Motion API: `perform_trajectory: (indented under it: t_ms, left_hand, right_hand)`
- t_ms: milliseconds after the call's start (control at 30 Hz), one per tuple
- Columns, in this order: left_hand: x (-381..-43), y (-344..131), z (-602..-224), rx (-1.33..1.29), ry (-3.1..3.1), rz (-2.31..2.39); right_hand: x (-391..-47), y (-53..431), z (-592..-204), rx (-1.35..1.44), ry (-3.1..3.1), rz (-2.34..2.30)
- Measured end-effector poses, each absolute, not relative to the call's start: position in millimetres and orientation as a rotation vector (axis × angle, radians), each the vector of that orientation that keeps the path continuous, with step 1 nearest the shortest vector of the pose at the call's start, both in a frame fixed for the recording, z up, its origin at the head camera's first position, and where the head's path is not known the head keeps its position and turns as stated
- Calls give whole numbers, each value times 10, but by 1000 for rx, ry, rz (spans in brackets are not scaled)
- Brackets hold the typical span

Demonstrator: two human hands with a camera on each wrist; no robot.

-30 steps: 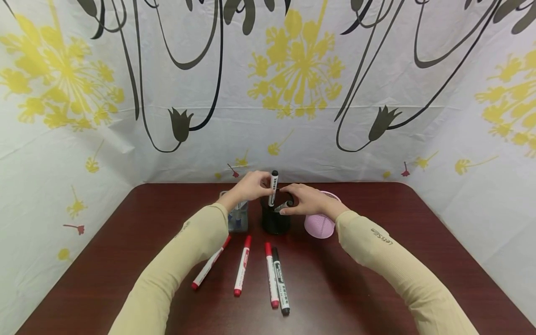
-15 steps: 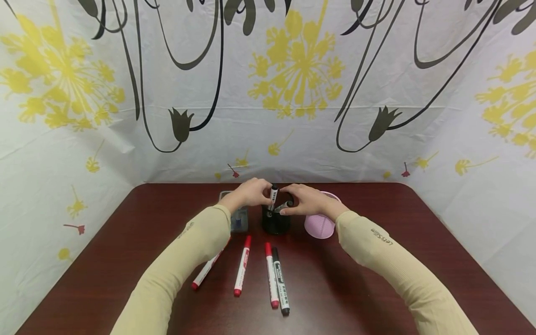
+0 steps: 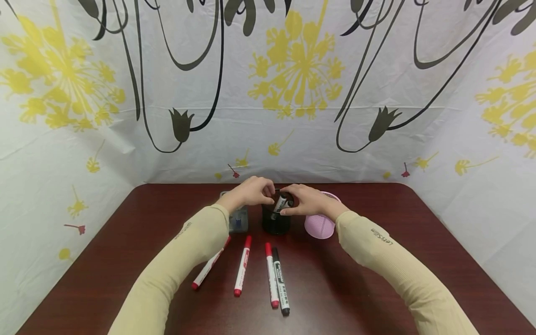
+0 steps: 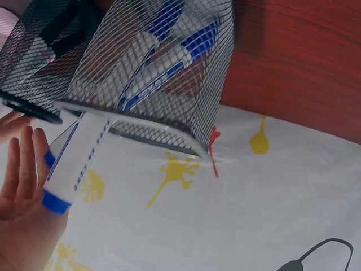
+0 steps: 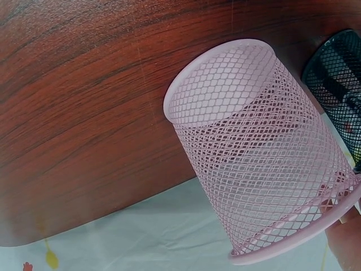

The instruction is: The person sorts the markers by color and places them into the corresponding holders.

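My left hand [image 3: 252,190] is at the left rim of a black mesh pen holder [image 3: 276,226], its fingers loosely bent with nothing seen between them. Inside that holder, markers with black caps [image 3: 281,203] lean toward the right. My right hand [image 3: 309,200] grips the holder's right side, thumb in front and fingers behind the rim. In the left wrist view, the left hand [image 4: 28,209] has its fingers extended beside a blue-capped marker [image 4: 78,161] that sticks out of a grey mesh holder [image 4: 223,68]. The right wrist view shows only part of the right hand [image 5: 345,240].
A pink mesh pen holder [image 3: 320,227] stands right of the black one, under the right wrist. Three red markers [image 3: 211,264] and one black marker [image 3: 281,281] lie on the dark wooden table [image 3: 335,298] in front. A patterned cloth [image 3: 234,93] hangs behind.
My left hand has lowered a black-capped marker into the black pen holder and let it go; the marker now leans inside. My right hand has stayed in place.
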State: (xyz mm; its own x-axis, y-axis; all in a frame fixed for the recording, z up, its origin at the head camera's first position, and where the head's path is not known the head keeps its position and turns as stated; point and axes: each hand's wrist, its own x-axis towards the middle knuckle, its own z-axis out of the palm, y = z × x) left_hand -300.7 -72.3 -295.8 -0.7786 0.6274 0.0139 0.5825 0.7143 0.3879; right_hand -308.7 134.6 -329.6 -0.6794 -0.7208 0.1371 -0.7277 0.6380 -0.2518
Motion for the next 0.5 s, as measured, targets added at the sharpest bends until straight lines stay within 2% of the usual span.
perform_trajectory:
  t_ms: [500]
  left_hand:
    - [-2615,-748,-2792,1364,2801,769]
  right_hand:
    - [-3058,1354,-3284,1279,-2796,476]
